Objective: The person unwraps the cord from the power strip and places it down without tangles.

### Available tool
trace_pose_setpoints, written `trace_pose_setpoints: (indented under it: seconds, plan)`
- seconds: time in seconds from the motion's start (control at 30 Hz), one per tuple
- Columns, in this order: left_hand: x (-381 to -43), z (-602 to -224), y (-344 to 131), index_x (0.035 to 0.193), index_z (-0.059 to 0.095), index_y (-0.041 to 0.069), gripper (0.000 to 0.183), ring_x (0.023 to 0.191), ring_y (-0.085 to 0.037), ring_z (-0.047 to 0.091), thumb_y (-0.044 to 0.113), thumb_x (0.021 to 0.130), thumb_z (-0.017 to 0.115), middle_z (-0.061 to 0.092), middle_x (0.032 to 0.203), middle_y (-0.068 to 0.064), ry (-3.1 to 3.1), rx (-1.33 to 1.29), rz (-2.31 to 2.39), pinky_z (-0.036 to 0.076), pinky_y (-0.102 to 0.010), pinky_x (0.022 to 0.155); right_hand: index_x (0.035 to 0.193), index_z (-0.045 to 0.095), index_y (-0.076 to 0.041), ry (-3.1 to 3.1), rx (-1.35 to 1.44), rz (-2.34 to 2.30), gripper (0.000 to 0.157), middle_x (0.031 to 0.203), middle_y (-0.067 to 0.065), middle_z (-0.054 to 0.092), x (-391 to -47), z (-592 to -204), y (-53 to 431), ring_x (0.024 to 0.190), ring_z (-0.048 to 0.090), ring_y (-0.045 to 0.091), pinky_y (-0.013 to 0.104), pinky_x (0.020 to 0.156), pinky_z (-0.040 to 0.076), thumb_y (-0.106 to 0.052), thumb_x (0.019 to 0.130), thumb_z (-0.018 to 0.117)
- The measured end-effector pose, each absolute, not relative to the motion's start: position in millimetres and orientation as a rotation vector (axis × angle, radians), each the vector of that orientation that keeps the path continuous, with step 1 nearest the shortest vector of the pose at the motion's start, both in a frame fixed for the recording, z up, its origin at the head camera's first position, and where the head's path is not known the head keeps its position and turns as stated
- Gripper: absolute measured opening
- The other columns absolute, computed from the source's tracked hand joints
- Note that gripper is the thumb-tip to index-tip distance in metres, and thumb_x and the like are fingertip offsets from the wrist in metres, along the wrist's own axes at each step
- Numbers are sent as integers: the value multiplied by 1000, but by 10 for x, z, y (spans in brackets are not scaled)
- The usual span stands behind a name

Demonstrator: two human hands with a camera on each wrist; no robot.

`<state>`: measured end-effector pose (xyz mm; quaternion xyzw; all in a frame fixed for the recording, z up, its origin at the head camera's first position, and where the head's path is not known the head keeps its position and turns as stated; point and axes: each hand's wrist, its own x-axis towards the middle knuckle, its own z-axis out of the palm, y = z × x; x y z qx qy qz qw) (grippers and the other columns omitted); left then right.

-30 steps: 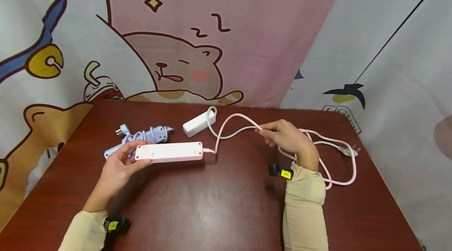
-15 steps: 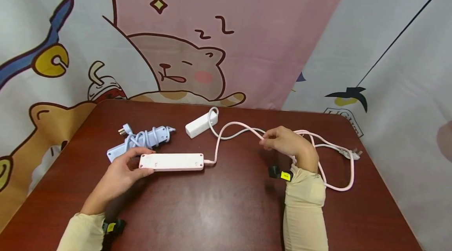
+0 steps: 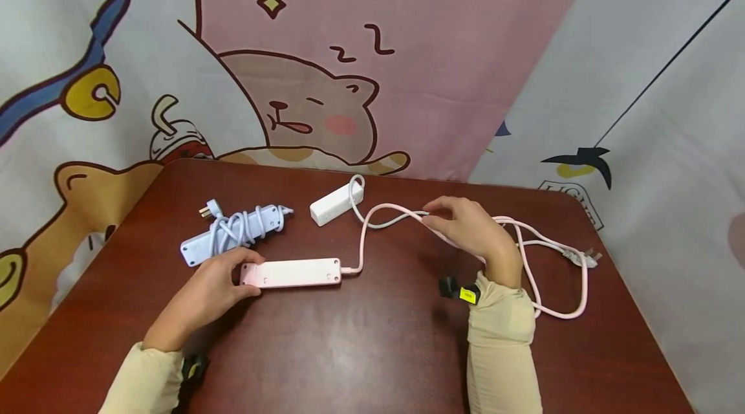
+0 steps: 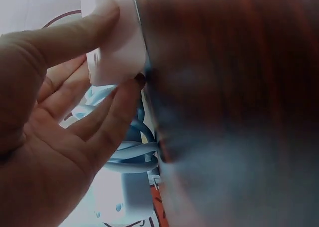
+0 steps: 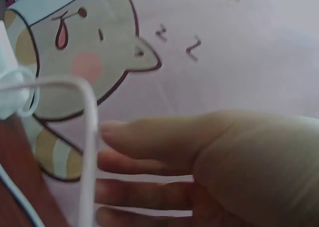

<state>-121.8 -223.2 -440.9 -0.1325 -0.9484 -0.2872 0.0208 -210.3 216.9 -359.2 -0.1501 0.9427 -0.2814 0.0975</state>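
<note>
A pink power strip (image 3: 299,273) lies back side up on the dark red table. My left hand (image 3: 212,288) holds its left end between thumb and fingers, and the left wrist view shows the thumb (image 4: 107,17) against the strip. From the strip's right end runs a pink cable (image 3: 362,239), arching to the right. Over that cable is my right hand (image 3: 474,233), thumb and fingers spread apart. In the right wrist view the cable (image 5: 89,152) passes in front of the straight fingertips, and nothing is pinched.
Behind my left hand lies a light blue power strip (image 3: 200,247) wrapped in its own cord. A white power strip (image 3: 334,206) sits at the back middle, its cord running right. Loops of pink cable (image 3: 584,291) and a plug (image 3: 589,260) lie at the right. A cartoon-printed curtain (image 3: 442,65) hangs behind.
My left hand has lowered the pink power strip to the table and toward me. The fingers of my right hand have spread and let go of the pink cable.
</note>
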Motion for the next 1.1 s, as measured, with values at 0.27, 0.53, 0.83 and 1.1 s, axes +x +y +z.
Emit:
trace_pose_setpoints:
  seconds: [0.27, 0.53, 0.83, 1.1]
  plan:
    - [-1221, -4239, -2281, 111, 70, 14, 35, 90, -18, 66, 16, 81, 87, 73, 104, -4, -2916, -369, -859, 54, -34, 75, 119, 72, -11, 2839, -748, -990, 24, 120, 5, 71, -1965, -3348, 1728, 111, 67, 24, 43, 98, 53, -22, 98, 67]
    - [-1308, -3906, -2613, 112, 70, 13, 21, 79, 6, 55, 25, 95, 74, 72, 100, -6, -2652, 81, -956, 44, -10, 65, 119, 72, -8, 2704, -973, -788, 27, 111, 4, 74, -2248, -3472, 880, 100, 66, 19, 35, 91, 53, -25, 99, 63]
    - [-1463, -3973, -3003, 139, 47, -7, 76, 109, -50, 52, 60, 104, 37, 53, 130, -35, -2994, 619, -974, 49, -56, 80, 129, 64, -2, 2588, -779, -794, 39, 88, 6, 77, -2457, -3839, 100, 75, 72, 10, 26, 83, 56, -31, 105, 55]
    - [-1451, -4030, -3170, 141, 37, -15, 97, 95, -39, 64, 70, 101, 13, 66, 106, -29, -3266, 694, -1080, 54, -51, 80, 152, 43, -4, 2643, -591, -748, 62, 152, 8, 55, -2466, -4030, -369, 138, 56, 24, 39, 112, 48, -46, 108, 44]
